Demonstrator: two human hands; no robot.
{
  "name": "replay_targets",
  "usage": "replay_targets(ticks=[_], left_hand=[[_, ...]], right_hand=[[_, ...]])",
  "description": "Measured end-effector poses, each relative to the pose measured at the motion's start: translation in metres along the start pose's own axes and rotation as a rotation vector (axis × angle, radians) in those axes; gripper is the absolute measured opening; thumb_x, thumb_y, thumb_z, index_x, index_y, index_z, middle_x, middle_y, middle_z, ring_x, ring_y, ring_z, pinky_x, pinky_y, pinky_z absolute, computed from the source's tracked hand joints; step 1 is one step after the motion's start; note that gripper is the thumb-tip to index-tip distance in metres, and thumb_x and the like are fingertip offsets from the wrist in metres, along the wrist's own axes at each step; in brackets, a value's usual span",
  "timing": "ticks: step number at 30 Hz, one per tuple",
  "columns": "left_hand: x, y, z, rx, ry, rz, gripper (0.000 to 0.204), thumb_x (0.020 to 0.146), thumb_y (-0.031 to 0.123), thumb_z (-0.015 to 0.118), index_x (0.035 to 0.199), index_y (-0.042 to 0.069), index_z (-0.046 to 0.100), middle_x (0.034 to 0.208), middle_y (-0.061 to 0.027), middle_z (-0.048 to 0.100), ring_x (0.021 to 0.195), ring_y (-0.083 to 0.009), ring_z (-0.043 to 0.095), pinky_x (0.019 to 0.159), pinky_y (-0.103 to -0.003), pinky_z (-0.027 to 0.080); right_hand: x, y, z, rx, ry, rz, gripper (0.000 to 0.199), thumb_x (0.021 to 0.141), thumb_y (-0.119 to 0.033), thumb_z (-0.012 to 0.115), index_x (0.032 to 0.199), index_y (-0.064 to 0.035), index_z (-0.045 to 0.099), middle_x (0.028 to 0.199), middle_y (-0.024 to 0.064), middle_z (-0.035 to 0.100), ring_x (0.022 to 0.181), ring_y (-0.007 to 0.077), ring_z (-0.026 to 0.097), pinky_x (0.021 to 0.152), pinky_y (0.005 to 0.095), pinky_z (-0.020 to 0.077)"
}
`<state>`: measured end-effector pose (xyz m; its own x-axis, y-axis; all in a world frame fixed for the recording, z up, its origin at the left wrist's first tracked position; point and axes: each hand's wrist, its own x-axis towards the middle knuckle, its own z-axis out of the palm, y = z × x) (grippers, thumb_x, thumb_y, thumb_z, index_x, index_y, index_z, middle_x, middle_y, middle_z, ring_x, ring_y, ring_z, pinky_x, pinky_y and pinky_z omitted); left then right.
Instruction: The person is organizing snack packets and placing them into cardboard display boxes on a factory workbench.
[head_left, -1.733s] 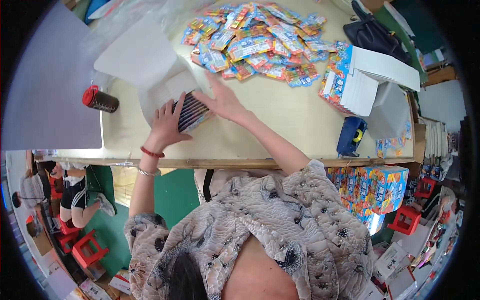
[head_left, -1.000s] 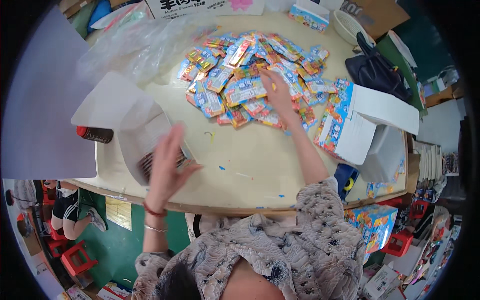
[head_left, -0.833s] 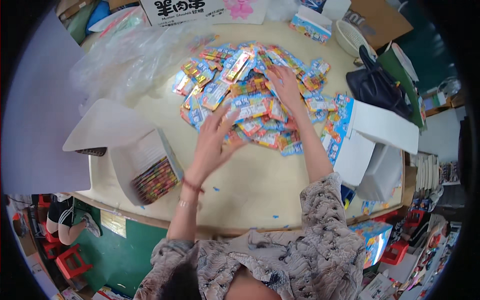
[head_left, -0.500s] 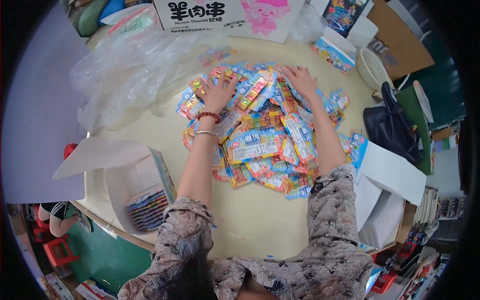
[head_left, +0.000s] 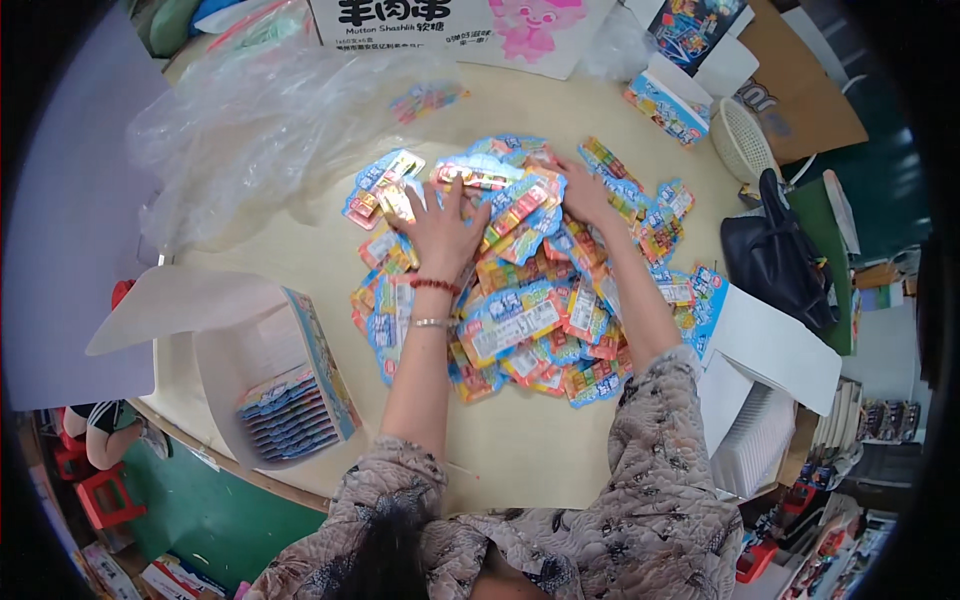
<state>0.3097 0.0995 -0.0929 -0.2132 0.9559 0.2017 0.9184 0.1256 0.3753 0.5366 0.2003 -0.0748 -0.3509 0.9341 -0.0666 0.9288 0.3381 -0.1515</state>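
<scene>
A heap of blister-packed sweets on colourful cards point(head_left: 515, 322) covers the middle of the table. My left hand point(head_left: 442, 232) lies palm down on the heap's far left part, its fingers spread over the packets. On the far right part, my right hand point(head_left: 584, 194) rests with its fingers angled inward against the packets; some fingertips are hard to make out. Between the hands, a blue-edged card with a row of sweets point(head_left: 520, 208) lies on top. Neither hand lifts a packet.
At left stands an open box point(head_left: 322, 352) holding a row of packets. A white-flapped box point(head_left: 775, 345) lies at right. Clear plastic film point(head_left: 250, 140) spreads across the far left. A black bag point(head_left: 785, 260) and a woven basket point(head_left: 742, 140) sit at far right.
My left hand has moved nearer and slightly right. My right hand has come nearer and a little left, its fingers less spread. Packets at the heap's far side have shifted.
</scene>
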Motion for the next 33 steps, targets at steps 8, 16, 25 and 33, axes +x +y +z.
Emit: replay_targets(ticks=[8, 16, 25, 33], left_hand=[[-0.032, 0.014, -0.046, -0.050, -0.157, -0.022, 0.061, 0.091, 0.052, 0.045, 0.142, 0.019, 0.038, 0.147, -0.0231, 0.029, 0.141, -0.0430, 0.010, 0.101, -0.074, 0.005], [-0.050, 0.005, -0.061, 0.035, -0.176, 0.031, 0.060, 0.093, 0.046, 0.047, 0.144, 0.018, 0.035, 0.155, -0.0146, 0.017, 0.143, -0.0404, 0.005, 0.102, -0.072, 0.001], [-0.051, 0.009, -0.051, 0.001, -0.264, 0.065, 0.060, 0.093, 0.042, 0.047, 0.145, 0.016, 0.033, 0.155, -0.0130, 0.016, 0.143, -0.0385, 0.005, 0.102, -0.072, 0.001], [-0.048, 0.006, -0.063, -0.066, -0.255, 0.017, 0.062, 0.094, 0.041, 0.047, 0.147, 0.015, 0.029, 0.154, -0.0130, 0.020, 0.143, -0.0392, 0.007, 0.103, -0.071, 0.001]], right_hand=[[-0.030, -0.015, -0.030, 0.088, -0.187, -0.084, 0.055, 0.085, -0.029, 0.052, 0.139, -0.0314, 0.042, 0.145, 0.0081, 0.037, 0.134, 0.0280, 0.034, 0.105, 0.0607, 0.0259], [0.145, -0.004, -0.044, 0.167, -0.165, -0.115, 0.040, 0.090, -0.033, 0.052, 0.119, -0.0060, 0.060, 0.113, 0.0166, 0.064, 0.110, 0.0302, 0.059, 0.093, 0.0378, 0.0450], [0.268, -0.047, 0.029, 0.096, 0.042, -0.094, 0.050, 0.092, -0.045, 0.045, 0.138, -0.0256, 0.041, 0.146, 0.0040, 0.035, 0.135, 0.0314, 0.032, 0.102, 0.0694, 0.0233], [0.082, -0.035, -0.024, -0.209, -0.097, -0.173, 0.044, 0.096, -0.039, 0.043, 0.132, -0.0146, 0.047, 0.137, 0.0069, 0.046, 0.129, 0.0264, 0.040, 0.105, 0.0654, 0.0220]])
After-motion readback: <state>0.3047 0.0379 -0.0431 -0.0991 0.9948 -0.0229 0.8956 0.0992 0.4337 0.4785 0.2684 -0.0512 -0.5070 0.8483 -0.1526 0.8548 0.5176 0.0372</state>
